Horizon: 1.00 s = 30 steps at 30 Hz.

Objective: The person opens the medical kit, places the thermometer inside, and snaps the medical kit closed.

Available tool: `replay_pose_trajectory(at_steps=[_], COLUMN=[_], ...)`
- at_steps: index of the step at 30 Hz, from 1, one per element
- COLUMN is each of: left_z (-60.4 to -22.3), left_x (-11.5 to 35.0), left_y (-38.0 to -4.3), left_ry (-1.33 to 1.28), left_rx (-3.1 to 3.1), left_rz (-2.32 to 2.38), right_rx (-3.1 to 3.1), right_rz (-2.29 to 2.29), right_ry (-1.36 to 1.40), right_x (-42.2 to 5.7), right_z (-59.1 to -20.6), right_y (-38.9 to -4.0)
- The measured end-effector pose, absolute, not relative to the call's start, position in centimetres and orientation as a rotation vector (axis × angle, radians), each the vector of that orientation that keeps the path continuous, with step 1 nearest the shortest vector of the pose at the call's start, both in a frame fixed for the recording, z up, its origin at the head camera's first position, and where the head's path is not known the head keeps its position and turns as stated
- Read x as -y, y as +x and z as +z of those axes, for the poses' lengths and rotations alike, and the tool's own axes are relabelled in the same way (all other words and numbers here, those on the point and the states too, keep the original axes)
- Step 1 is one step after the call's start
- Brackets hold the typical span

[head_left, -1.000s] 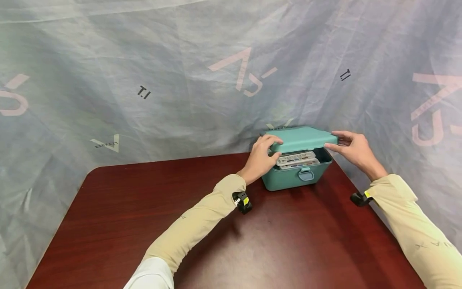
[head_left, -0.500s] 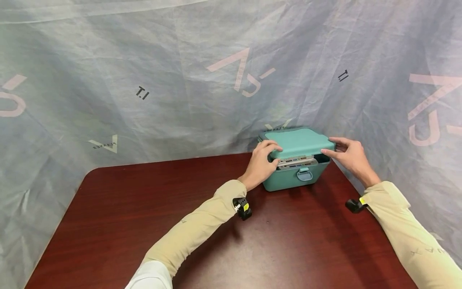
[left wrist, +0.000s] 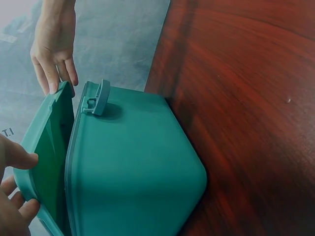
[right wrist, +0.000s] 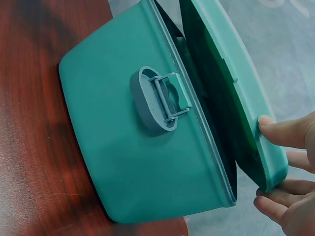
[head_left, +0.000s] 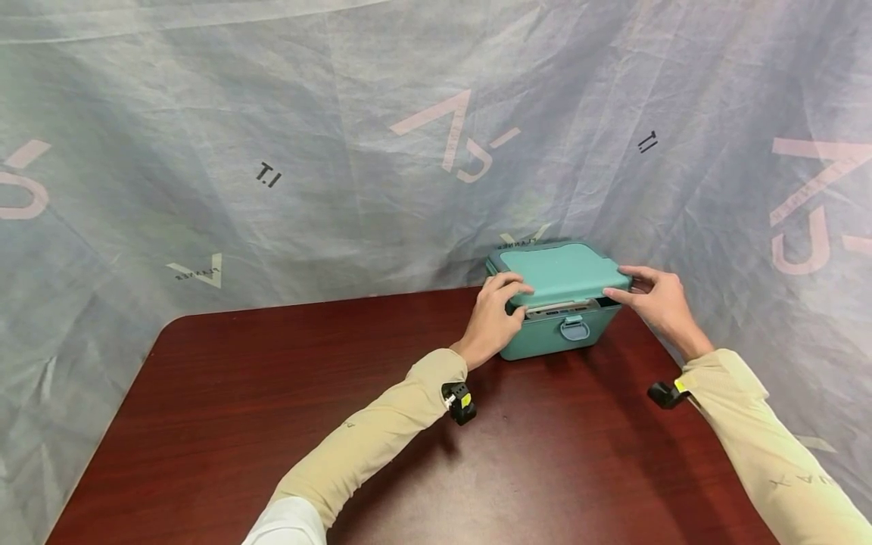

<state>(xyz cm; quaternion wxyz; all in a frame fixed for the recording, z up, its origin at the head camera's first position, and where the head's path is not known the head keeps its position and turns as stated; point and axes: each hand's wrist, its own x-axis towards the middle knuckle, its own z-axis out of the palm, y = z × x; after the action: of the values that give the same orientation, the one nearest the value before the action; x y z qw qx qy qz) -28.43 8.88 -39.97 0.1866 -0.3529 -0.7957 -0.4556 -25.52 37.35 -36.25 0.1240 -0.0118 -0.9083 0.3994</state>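
A teal storage box [head_left: 538, 342] stands at the far right of the table, its hinged lid [head_left: 562, 271] tilted slightly up at the front. My left hand [head_left: 492, 319] holds the lid's left front corner, thumb below the edge. Opposite it, my right hand [head_left: 659, 304] pinches the right front corner between thumb and fingers. Through the narrow gap shows the top of a pale flat case [head_left: 562, 310] inside; the rest is hidden. A grey-blue loop latch [right wrist: 152, 101] hangs unfastened on the box front, apart from the lid.
The dark red wooden table [head_left: 272, 393] carries the box close to its back right corner. A grey printed fabric sheet [head_left: 354, 151] hangs behind and along both sides, near the back of the box.
Both hands have lowered the front of the lid. The gap above the box rim has narrowed, and less of the pale cases shows. The box body has stayed in place.
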Motion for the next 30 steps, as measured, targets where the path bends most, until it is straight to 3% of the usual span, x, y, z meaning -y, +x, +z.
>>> replay_pose_trajectory(at_steps=[21, 30], left_z=[-41.7, -42.2], left_x=[-9.0, -8.9], left_y=[-28.5, -28.0], left_ry=[-1.026, -1.005], left_rx=[2.308, 2.323], left_rz=[-1.191, -1.193], right_rx=[2.661, 2.621], right_rz=[1.117, 0.945], right_ry=[-0.044, 0.274], right_x=[-37.9, -38.1], right_z=[-37.8, -39.2], right_y=[-25.7, -26.2])
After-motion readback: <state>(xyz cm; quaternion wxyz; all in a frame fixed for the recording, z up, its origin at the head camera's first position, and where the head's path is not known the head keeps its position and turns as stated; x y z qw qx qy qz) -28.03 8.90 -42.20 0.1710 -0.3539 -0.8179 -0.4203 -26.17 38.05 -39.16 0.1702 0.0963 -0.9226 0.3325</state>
